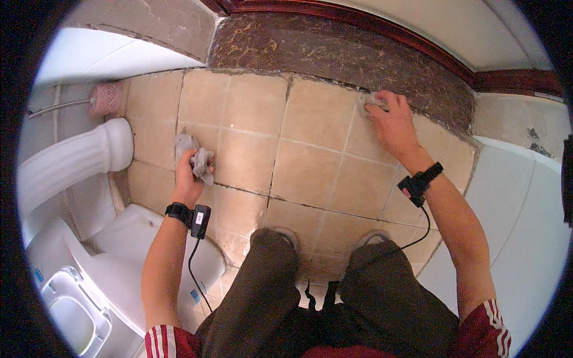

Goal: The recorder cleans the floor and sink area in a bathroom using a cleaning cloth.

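Note:
My left hand (190, 172) is closed around a crumpled greyish-white cloth or tissue (203, 162), just above the beige floor tiles on the left. Part of the material spreads out past my fingers. On the right, my right hand (394, 121) pinches a small crumpled whitish wad (374, 102) at the far edge of the tiled floor (309, 174), where the tiles meet a dark brown marbled threshold (340, 58). My fingers partly hide this wad. Dark, worn grout lines run between several tiles.
A white pedestal column (80, 145) stands at the left, with a pink patterned roll (106, 99) on a metal holder behind it. Below is a white toilet (107, 268). A dark red frame (358, 13) borders the threshold. White wall tiles (506, 188) rise at the right.

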Demonstrator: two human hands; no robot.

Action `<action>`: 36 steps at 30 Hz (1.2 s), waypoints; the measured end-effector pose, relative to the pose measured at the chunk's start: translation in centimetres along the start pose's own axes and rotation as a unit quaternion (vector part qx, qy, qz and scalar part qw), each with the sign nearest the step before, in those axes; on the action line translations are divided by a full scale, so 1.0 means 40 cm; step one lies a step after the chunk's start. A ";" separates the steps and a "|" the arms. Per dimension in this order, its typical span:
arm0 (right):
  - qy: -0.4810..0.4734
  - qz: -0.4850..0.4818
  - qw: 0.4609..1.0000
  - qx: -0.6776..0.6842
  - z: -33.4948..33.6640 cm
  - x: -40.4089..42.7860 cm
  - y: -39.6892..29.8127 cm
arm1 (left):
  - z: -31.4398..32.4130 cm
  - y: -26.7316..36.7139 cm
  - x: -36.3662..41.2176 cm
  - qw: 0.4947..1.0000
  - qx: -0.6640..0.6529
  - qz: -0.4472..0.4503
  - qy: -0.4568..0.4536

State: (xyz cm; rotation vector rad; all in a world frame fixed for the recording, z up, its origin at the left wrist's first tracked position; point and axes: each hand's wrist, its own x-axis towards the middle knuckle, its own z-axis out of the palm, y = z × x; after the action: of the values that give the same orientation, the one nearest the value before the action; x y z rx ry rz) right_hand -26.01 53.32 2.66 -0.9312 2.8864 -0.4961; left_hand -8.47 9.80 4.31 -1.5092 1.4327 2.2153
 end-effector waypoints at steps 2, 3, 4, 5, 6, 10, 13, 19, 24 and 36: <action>0.015 -0.016 1.000 -0.017 0.005 -0.020 0.013 | 0.008 -0.006 0.014 1.000 0.015 -0.007 0.008; 0.028 -0.024 0.999 -0.038 0.009 -0.039 0.023 | 0.018 -0.015 0.025 1.000 0.015 -0.007 0.002; 0.045 -0.017 0.999 -0.009 0.017 -0.050 0.012 | 0.026 -0.019 0.031 1.000 0.021 -0.001 0.019; 0.039 -0.042 0.998 0.011 0.027 -0.059 -0.010 | 0.034 -0.023 0.035 0.999 0.028 0.005 0.034; 0.031 -0.064 0.997 0.032 0.038 -0.069 -0.046 | 0.026 -0.026 0.035 0.999 0.031 0.000 0.026; -0.125 -0.275 0.949 0.087 0.061 -0.149 -0.169 | -0.001 -0.034 0.032 0.998 0.056 0.035 0.007; -0.082 -0.285 0.947 0.126 0.083 -0.180 -0.136 | 0.010 -0.041 0.049 0.996 0.070 0.029 0.047; 0.008 -0.157 0.985 0.069 0.080 -0.015 -0.048 | 0.023 -0.031 0.052 0.991 0.117 0.066 0.030; 0.010 -0.099 0.994 0.048 0.086 0.000 -0.085 | 0.033 -0.031 0.030 0.989 0.121 0.065 0.060; 0.015 -0.136 0.982 0.133 0.050 -0.169 -0.078 | 0.072 -0.047 0.029 0.986 0.125 0.068 0.085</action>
State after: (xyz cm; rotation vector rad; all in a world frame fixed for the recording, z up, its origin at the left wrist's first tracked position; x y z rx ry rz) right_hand -18.43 54.28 1.56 -1.2823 2.6364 -0.8956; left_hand -9.99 12.51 2.42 -1.5872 1.8384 1.9198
